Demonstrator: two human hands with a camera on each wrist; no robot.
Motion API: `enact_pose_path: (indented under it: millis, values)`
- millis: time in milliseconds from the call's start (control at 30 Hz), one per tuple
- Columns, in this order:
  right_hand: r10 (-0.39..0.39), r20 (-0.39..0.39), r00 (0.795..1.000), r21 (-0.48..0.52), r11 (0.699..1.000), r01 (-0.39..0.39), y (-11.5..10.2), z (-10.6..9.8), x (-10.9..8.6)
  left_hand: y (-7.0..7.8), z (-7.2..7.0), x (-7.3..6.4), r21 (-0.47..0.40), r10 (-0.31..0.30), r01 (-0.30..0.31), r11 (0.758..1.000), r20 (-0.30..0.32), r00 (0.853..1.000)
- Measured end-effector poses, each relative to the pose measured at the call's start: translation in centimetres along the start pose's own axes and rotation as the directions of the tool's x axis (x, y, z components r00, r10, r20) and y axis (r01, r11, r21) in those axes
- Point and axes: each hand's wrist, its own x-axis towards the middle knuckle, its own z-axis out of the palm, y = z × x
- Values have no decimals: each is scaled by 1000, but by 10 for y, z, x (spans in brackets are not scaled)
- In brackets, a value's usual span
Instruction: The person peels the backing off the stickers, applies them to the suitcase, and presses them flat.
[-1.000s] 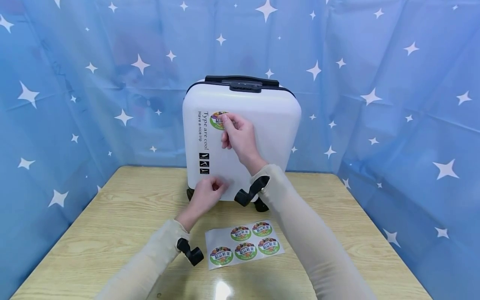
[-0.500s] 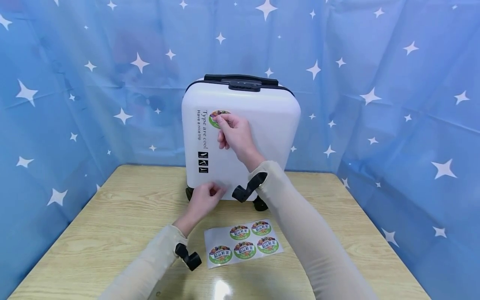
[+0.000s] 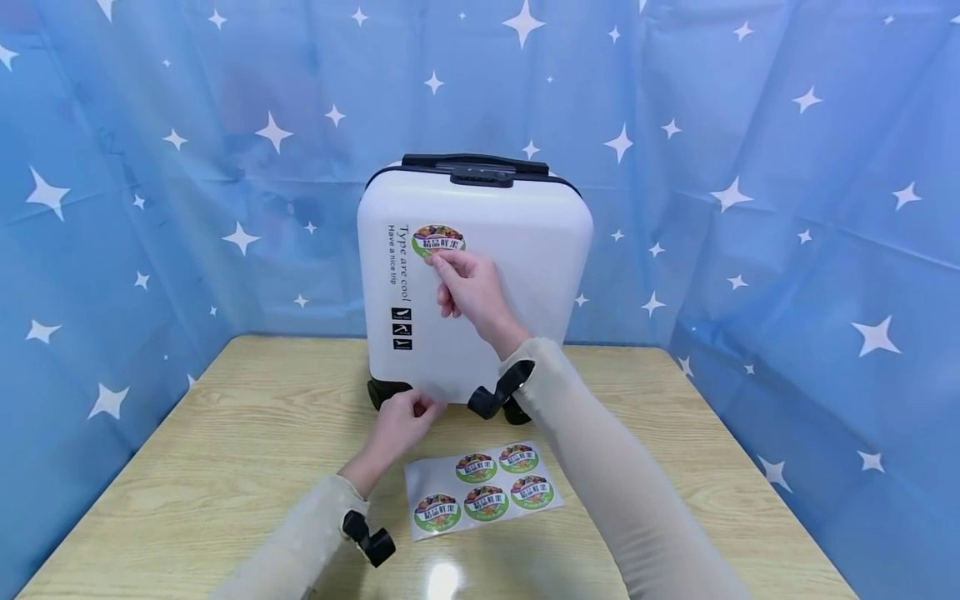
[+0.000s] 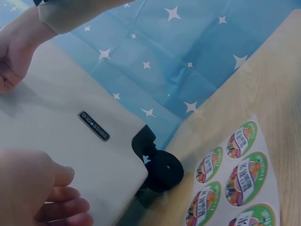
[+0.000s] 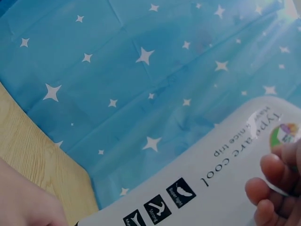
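Observation:
A white suitcase (image 3: 480, 325) with a black handle stands upright on the table. High on its front, right of the printed lettering, is an oval fruit sticker (image 3: 437, 238). My right hand (image 3: 478, 292) has thumb and forefinger together at the sticker's lower edge, the other fingers curled in; in the right wrist view, the fingertips (image 5: 273, 169) overlap part of the sticker (image 5: 282, 134). My left hand (image 3: 401, 425) is low, near the suitcase's bottom edge, its fingers loosely curled with nothing seen in them. In front lies a white sheet (image 3: 431, 475) with several matching stickers.
Black wheels (image 4: 164, 170) carry the suitcase on the wooden table (image 3: 262, 433). A blue curtain (image 3: 225, 208) with white stars hangs behind and at both sides. Black wrist mounts (image 3: 367, 540) sit on both sleeves.
My right fingertips have slid down from the sticker's right part to its lower edge, exposing more of it. My left hand has sunk lower along the suitcase front. The sheet stays in place.

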Motion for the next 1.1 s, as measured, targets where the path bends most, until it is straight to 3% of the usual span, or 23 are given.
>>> enact_pose_path:
  millis: [367, 767, 1100]
  values:
    - [16, -4, 1000, -13, 1000, -16, 10, -3, -4, -9, 3, -15, -3, -78, 78, 997, 32, 996]
    - [-6, -17, 1000, -2, 1000, 6, 24, -11, -11, -18, 8, -28, -17, -105, 106, 994, 64, 992]
    - [-42, -23, 999, 27, 999, 43, 36, -21, -20, -20, 10, -31, -27, -118, 120, 992, 71, 990]
